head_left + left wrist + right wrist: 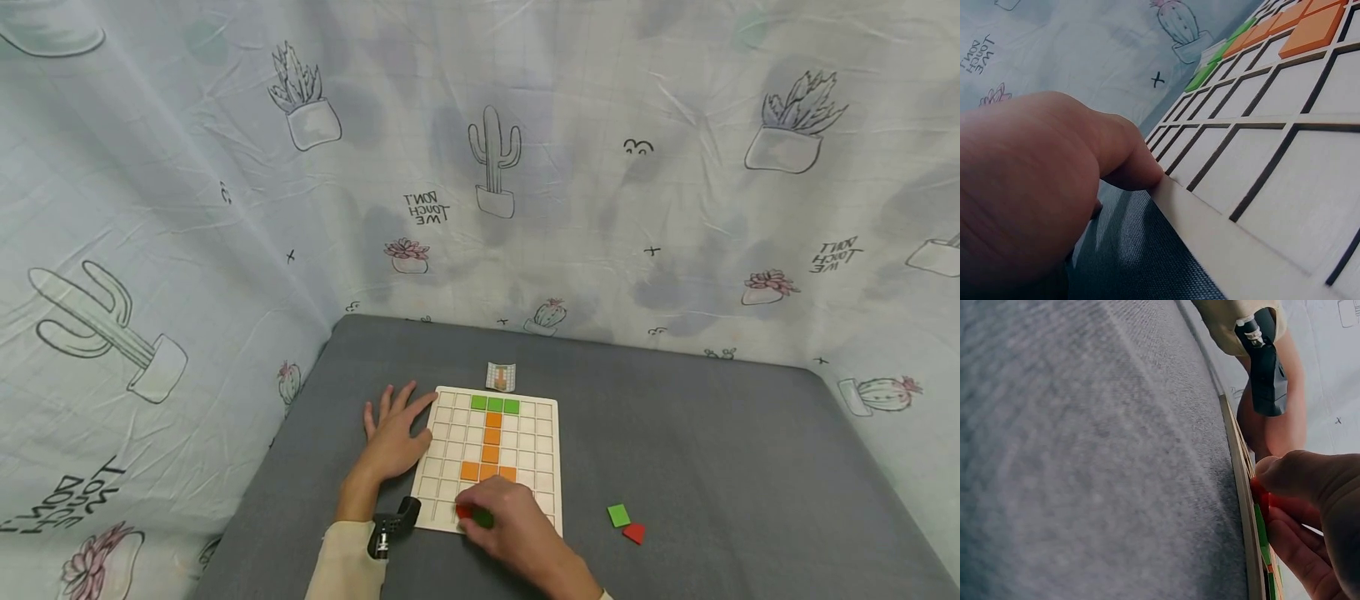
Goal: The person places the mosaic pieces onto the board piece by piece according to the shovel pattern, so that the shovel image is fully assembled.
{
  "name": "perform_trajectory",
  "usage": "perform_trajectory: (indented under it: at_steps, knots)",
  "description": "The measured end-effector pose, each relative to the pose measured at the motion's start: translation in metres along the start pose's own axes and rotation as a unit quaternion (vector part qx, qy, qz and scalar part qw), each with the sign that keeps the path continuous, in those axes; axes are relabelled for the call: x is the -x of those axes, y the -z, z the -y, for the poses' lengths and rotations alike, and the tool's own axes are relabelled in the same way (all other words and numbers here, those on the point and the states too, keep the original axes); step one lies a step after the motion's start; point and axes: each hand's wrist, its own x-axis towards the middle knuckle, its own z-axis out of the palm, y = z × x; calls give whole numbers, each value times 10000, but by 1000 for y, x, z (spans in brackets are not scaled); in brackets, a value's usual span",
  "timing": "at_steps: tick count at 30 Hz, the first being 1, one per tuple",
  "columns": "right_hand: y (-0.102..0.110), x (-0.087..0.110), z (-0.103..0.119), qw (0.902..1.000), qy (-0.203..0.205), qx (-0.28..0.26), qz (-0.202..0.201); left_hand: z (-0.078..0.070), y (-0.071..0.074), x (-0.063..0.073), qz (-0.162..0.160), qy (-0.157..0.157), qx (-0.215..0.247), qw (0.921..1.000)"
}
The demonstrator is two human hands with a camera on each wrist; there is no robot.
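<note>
A pale wooden grid board (543, 442) lies on the table with square tiles set in its cells. Green tiles (495, 405) line its far row, and orange tiles (491, 436) form a column below with a short row at its foot. My left hand (393, 446) rests at the board's left edge, fingers spread; in the left wrist view the thumb (1129, 156) touches the rim. Over the near rows, my right hand (513, 525) pinches a red tile (1259, 494) between thumb and fingertips, right at the board. Beside it sits a green tile (483, 518), partly hidden by the fingers.
A small printed card (501, 377) with a grid pattern lies beyond the board's far edge. To the right on the grey table (697, 467) are a loose green tile (618, 515) and a red piece (634, 533). Patterned cloth (570, 208) hangs around the table.
</note>
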Motion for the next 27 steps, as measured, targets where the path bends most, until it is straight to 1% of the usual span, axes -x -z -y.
perform_trajectory:
  at_steps: [6, 13, 18, 21, 27]
  knots:
    - [-1, -2, 1, 9998, -91, 127, 102, 0, 1, 0, 21, 2, -2, 10000]
    - [-5, -2, 1, 9998, -88, 184, -43, -1, 1, 0, 28, 12, -31, 10000]
    - [-6, -2, 0, 9998, -156, 79, -90, -1, 2, -1, 15, 27, -66, 10000]
    - [-4, -1, -1, 9998, -50, -53, -196, -1, 1, -1, -7, 18, -65, 10000]
    - [6, 7, -9, 9970, 432, -361, -538, -1, -1, -1, -28, 22, -67, 10000]
